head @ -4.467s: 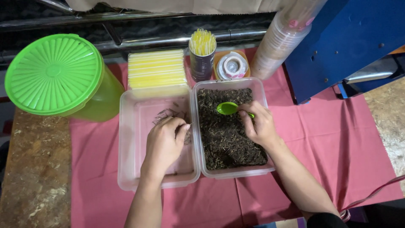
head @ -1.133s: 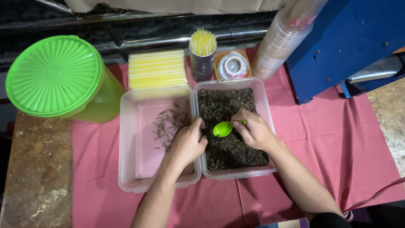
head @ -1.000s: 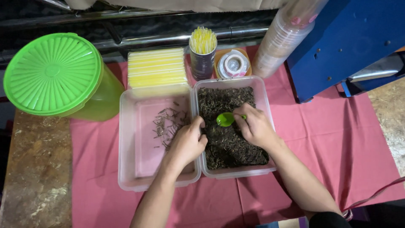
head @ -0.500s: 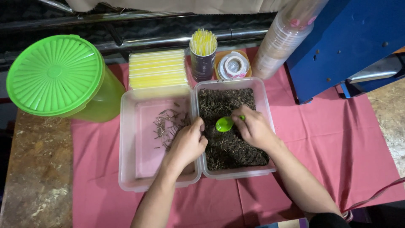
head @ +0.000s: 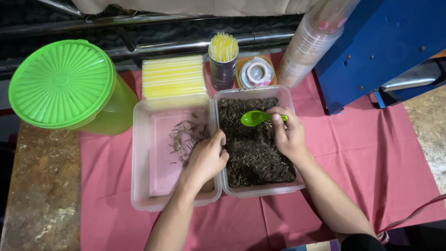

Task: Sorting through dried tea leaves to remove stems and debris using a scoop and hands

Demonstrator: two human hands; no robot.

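Observation:
Two clear plastic tubs stand side by side on a pink cloth. The right tub (head: 289, 100) is full of dark dried leaves (head: 253, 153). The left tub (head: 141, 153) holds only a small scatter of thin stems (head: 183, 139). My right hand (head: 289, 132) holds a small green spoon (head: 253, 118) over the far part of the dark leaves. My left hand (head: 207, 157) rests over the wall between the two tubs, fingers curled, pinching at the leaves; what is between the fingertips is hidden.
A big green lidded container (head: 62, 83) stands at the left. Behind the tubs are a flat box of yellow straws (head: 173, 76), a cup of straws (head: 223, 58), a tape roll (head: 258, 73) and a stack of clear cups (head: 311, 42). A blue machine (head: 385, 42) is at right.
My left hand has moved from inside the left tub to the divider beside the dark leaves. My right hand lifted the green spoon toward the far end of the right tub.

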